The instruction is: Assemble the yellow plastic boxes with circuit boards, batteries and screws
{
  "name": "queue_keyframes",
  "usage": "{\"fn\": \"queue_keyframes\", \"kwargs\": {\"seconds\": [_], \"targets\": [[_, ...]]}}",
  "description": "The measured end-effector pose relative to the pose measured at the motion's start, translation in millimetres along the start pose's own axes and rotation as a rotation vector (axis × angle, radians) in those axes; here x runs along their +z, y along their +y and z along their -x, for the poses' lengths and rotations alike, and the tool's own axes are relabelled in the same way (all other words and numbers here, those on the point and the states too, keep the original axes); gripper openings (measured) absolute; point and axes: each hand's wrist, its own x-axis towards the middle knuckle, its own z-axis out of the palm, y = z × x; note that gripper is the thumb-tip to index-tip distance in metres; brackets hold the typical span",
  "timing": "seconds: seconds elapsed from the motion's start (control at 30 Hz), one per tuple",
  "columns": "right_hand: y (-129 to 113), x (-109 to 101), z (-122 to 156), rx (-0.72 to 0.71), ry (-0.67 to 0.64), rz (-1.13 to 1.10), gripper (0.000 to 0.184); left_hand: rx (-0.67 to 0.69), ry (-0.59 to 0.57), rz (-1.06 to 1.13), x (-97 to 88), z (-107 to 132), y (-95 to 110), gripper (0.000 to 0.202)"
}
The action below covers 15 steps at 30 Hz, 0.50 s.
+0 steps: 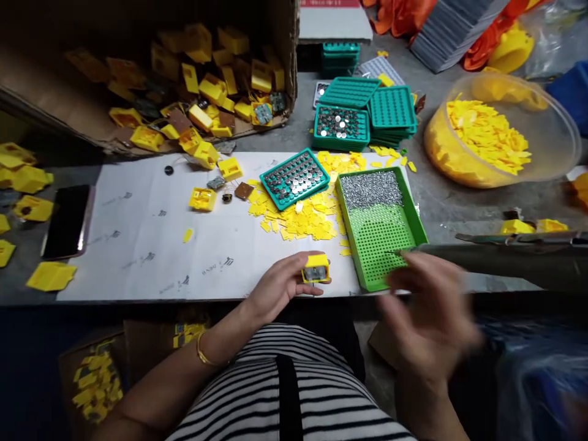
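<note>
My left hand (280,282) is closed around a small yellow plastic housing (315,268) with a grey part inside, held above the table's front edge. My right hand (427,306) is raised by the front right corner of a green tray (362,263), and motion blurs its fingers, so I cannot tell whether it holds anything. In the tray's far end lies a heap of small silvery screws (372,188); its near part is a grid of holes. A long dark cylinder (505,263) reaches in from the right, just behind my right hand.
Loose yellow chips (307,217) lie around a teal tray of round metal pieces (294,179). More teal trays (342,125) stack behind. A cardboard box (294,61) holds yellow housings. A clear tub (500,131) stands right, a phone (68,222) left.
</note>
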Motion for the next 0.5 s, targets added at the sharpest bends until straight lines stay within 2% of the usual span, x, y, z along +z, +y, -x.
{"fn": "queue_keyframes", "kwargs": {"seconds": [0.1,0.17,0.23,0.3,0.37,0.43,0.47,0.5], "targets": [[-0.2,34.3,-2.9,0.017,-0.272,-0.176,0.037,0.197,-0.016,-0.181,-3.0,12.1,3.1,0.034],[2.6,53.6,-8.3,-0.001,-0.361,-0.297,0.031,0.265,0.017,-0.132,-8.2,16.3,9.2,0.043],[2.8,66.0,-14.0,-0.056,-0.314,-0.335,0.024,0.212,0.067,0.039,-15.1,15.9,17.1,0.043],[0.2,71.6,-20.9,-0.120,-0.297,-0.296,0.019,0.084,0.097,0.207,-22.8,11.7,25.1,0.036],[-2.1,72.0,-32.2,-0.159,-0.418,-0.217,0.018,-0.036,0.104,0.274,-30.0,5.6,32.2,0.028],[0.0,71.0,-50.3,-0.154,-0.558,-0.187,0.025,-0.091,0.092,0.266,-36.3,-0.1,38.7,0.024],[3.3,71.5,-61.7,-0.136,-0.573,-0.183,0.029,-0.101,0.084,0.251,-38.9,-2.3,41.8,0.025],[7.9,73.3,-74.0,-0.109,-0.518,-0.178,0.030,-0.101,0.075,0.235,-41.2,-3.9,44.7,0.028]]}}
